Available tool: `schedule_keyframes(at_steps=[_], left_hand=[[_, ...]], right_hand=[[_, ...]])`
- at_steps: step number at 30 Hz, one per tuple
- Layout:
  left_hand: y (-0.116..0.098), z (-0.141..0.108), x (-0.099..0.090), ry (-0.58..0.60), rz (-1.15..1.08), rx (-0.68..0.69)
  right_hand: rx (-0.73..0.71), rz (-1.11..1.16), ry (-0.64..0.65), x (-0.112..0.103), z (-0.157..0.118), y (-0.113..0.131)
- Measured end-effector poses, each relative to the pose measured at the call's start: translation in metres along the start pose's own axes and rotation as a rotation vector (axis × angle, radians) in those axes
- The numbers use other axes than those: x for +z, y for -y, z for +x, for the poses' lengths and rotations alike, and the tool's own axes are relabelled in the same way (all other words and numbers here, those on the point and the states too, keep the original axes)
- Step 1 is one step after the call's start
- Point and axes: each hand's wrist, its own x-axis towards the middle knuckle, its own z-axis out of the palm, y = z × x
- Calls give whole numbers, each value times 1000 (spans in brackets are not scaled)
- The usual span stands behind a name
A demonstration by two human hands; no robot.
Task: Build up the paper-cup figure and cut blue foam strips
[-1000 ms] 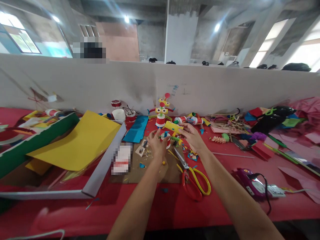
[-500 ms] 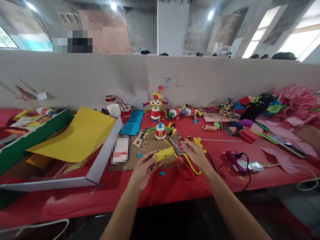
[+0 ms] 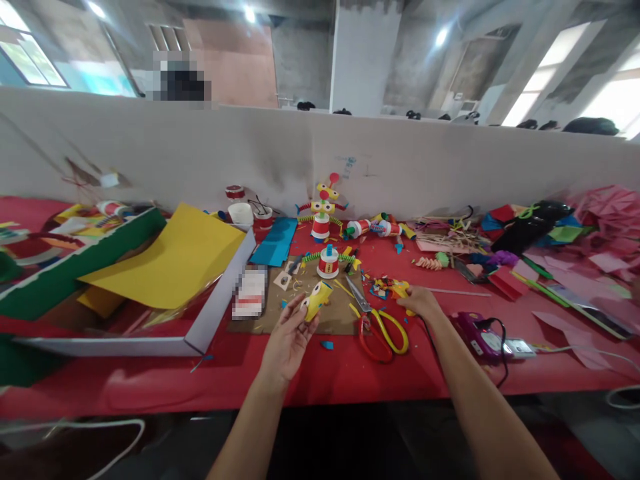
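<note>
My left hand (image 3: 287, 347) is closed around a short yellow paper tube (image 3: 320, 298) with a white-and-black eye on its side, held tilted above a brown cardboard sheet (image 3: 273, 321). At right, my right hand (image 3: 425, 303) grips a yellow glue gun (image 3: 401, 289), partly hidden by the fingers. Between the hands lie scissors (image 3: 363, 303) with one red and one yellow handle. Beyond them stands a red-and-white paper cup figure (image 3: 328, 268) with coiled green-yellow arms and a blue coil on top.
Finished-looking cup figures (image 3: 321, 225) stand near the white partition (image 3: 200, 147). Blue paper (image 3: 275, 241) lies left of them. An open box (image 3: 200, 321) with yellow sheets (image 3: 173, 260) fills the left. A purple power socket (image 3: 475, 337) with cords sits at right, near pink paper scraps (image 3: 563, 337).
My right hand has moved right, away from the scissors, and taken hold of the glue gun. My left hand has turned the yellow tube more upright, so its eye now shows.
</note>
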Motion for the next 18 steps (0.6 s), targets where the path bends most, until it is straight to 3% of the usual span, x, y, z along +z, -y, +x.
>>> schedule_keyframes(at_steps=[8, 14, 18], left_hand=[[-9, 0, 4, -29, -52, -31], [-8, 0, 5, -89, -91, -82], [-5, 0, 6, -92, -102, -83]], right_hand=[[-2, 254, -103, -3, -9, 10], [-80, 499, -190, -5, -40, 25], [-187, 844, -202, -12, -71, 41]])
